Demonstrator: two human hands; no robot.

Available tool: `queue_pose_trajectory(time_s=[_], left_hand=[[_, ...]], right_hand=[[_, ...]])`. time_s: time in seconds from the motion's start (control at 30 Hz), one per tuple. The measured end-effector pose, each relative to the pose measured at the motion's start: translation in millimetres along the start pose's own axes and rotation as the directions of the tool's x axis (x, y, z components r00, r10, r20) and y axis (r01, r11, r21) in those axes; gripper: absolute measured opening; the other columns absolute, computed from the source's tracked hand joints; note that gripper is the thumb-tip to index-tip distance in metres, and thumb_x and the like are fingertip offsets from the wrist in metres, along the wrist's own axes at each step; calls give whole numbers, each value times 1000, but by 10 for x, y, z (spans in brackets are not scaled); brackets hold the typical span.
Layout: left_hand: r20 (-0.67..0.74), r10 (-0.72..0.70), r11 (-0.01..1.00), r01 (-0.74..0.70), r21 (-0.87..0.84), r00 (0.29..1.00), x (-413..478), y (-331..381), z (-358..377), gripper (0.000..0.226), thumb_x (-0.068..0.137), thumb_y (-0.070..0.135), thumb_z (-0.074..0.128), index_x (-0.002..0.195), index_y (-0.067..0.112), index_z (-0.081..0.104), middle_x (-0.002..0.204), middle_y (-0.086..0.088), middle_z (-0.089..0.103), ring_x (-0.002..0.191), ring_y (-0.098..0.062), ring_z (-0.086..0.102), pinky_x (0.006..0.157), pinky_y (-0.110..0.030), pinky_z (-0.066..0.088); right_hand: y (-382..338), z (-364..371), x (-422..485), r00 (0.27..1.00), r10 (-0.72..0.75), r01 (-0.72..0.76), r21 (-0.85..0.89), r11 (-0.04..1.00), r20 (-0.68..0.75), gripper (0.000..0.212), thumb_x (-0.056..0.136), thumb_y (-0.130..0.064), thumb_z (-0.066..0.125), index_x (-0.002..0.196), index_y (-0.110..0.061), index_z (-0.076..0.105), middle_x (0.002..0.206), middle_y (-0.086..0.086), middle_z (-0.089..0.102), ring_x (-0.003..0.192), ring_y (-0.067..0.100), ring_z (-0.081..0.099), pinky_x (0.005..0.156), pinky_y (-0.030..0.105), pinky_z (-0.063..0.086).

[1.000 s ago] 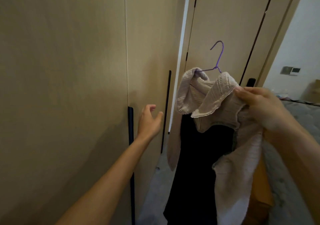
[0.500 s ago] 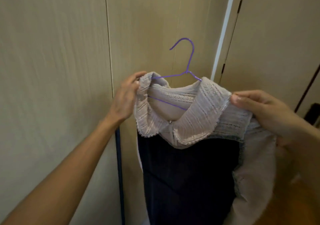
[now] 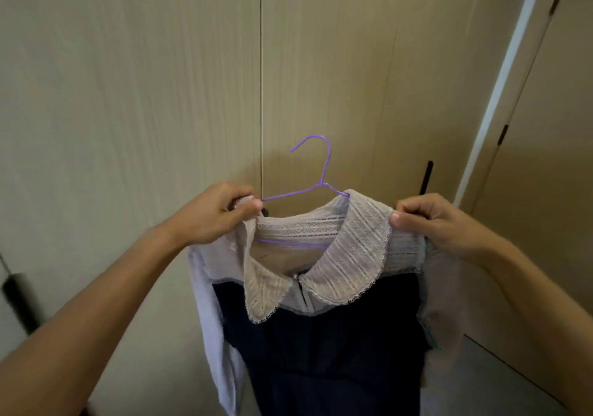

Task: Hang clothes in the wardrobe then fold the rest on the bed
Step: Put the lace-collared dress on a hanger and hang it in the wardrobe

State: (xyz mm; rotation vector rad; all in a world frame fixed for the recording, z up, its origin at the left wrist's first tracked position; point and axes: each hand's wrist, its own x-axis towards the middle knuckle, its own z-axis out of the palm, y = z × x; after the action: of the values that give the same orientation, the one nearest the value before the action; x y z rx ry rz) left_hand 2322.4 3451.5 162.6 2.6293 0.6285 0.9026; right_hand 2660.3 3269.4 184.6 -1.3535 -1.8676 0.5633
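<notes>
So the dress (image 3: pixel 321 335) sits on a purple hanger (image 3: pixel 316 172), strung between my hands. My left hand (image 3: pixel 211 215) pinches one shoulder, my right hand (image 3: pixel 439 223) pinches the other. Closed wardrobe doors (image 3: pixel 160 95) just past my fingers.

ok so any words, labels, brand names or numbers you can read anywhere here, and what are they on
None: no text can be read in this view.
The dress shows no print, and no label shows inside its lace collar.
The purple hanger is bare wire with no marking.
The wardrobe doors are plain.
</notes>
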Motion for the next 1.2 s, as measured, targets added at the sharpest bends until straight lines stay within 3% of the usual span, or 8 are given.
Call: queue_pose_trajectory(time_s=[0.23, 0.4, 0.5, 0.6, 0.73, 0.87, 1.07, 1.2], left_hand=[[-182, -52, 975, 89, 203, 982, -495, 215, -10, 39, 99, 43, 44, 71, 18, 52, 50, 4, 39, 46, -8, 36, 51, -31, 33], [-370, -120, 870, 278, 408, 921, -783, 390, -55, 34, 97, 44, 46, 73, 23, 56, 53, 8, 50, 46, -7, 44, 50, -31, 36], [-398, -143, 805, 340, 486, 906, -946, 468, -77, 38, 97, 50, 41, 74, 24, 56, 49, 11, 46, 48, -8, 46, 51, -34, 44], [-418, -156, 703, 398, 590, 895, -1048, 580, -71, 43, 98, 54, 35, 73, 24, 53, 52, 10, 47, 51, -19, 54, 51, -37, 47], [-461, -171, 597, 464, 654, 871, -1218, 794, -91, 43, 98, 54, 35, 73, 26, 55, 53, 10, 50, 49, -18, 55, 47, -32, 45], [-567, -181, 496, 572, 653, 804, -1430, 1025, -216, 41, 96, 53, 38, 72, 26, 59, 53, 9, 55, 50, -23, 59, 48, -33, 46], [-656, -251, 491, 678, 547, 711, -1793, 1151, -407, 36, 97, 60, 37, 78, 37, 57, 62, 7, 64, 53, -21, 61, 54, -38, 52], [-654, -273, 468, 691, 551, 706, -1844, 1267, -425, 35, 97, 59, 38, 76, 38, 56, 58, 7, 63, 50, -21, 59, 53, -37, 52]], right_hand=[[354, 191, 511, 987, -95, 110, -115, 987, 133, 42, 98, -35, 58, 63, -15, 48, 61, -11, 35, 58, 7, 33, 54, 25, 25], [536, 423, 1053, 950, -150, 161, -18, 987, 274, 61, 87, -64, 61, 70, -6, 58, 65, -2, 45, 64, 14, 40, 58, 31, 31], [626, 696, 1339, 980, -89, 67, 126, 990, 181, 61, 97, -61, 38, 79, -11, 68, 74, -7, 65, 69, 6, 58, 69, 19, 44], [908, 1026, 1730, 994, 50, -76, 302, 950, 94, 43, 106, -38, 38, 96, -11, 70, 90, 5, 71, 83, 16, 65, 78, 27, 51], [1122, 1402, 2168, 954, 204, -235, 128, 964, 219, 6, 98, -14, 57, 103, -15, 60, 95, 0, 59, 96, 20, 57, 86, 33, 47], [1221, 1699, 2407, 938, 267, -279, 26, 960, 220, 12, 95, -16, 60, 99, -6, 56, 98, 6, 57, 83, 18, 50, 63, 29, 40], [1211, 1979, 2412, 937, 348, -349, 34, 936, 34, 46, 96, -22, 59, 136, -3, 47, 138, 15, 52, 120, 34, 53, 94, 37, 45], [1227, 2023, 2306, 941, 338, -338, 47, 940, -5, 44, 93, -27, 63, 129, -6, 49, 131, 13, 54, 112, 32, 55, 85, 37, 45]])
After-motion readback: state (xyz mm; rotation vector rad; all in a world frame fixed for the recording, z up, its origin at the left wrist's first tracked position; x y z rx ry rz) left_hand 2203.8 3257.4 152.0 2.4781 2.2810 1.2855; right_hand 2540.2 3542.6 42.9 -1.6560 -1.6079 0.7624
